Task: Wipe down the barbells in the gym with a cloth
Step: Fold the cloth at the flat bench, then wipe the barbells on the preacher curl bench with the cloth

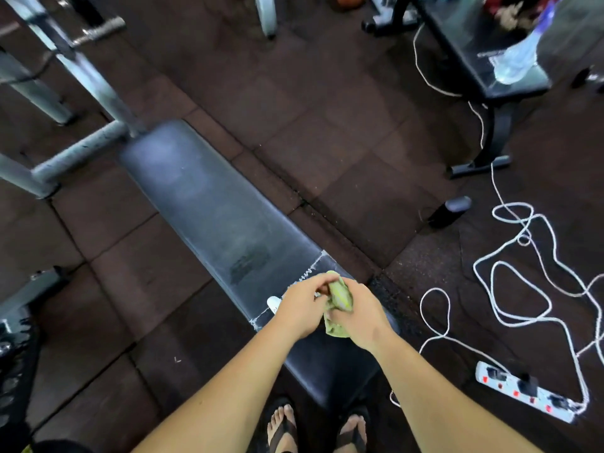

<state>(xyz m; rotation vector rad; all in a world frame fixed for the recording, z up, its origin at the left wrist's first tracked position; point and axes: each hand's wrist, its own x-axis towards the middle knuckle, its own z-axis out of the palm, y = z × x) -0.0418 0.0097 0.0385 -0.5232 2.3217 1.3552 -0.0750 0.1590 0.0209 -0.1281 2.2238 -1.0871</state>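
A small green cloth (pixel 340 297) is bunched between both hands above the near part of a black padded bench (pixel 209 207). My right hand (pixel 361 313) grips the cloth from the right, and my left hand (pixel 302 307) pinches its upper edge from the left. A knurled barbell end (pixel 98 32) lies blurred at the top left, behind the grey steel rack (pixel 81 148).
A white cord (pixel 523 289) loops over the dark rubber floor at right and ends at a power strip (pixel 526 392). A dark cylinder (pixel 449 211) lies on the floor. A second black bench (pixel 490 73) with a plastic bag stands top right. My feet in sandals show at bottom.
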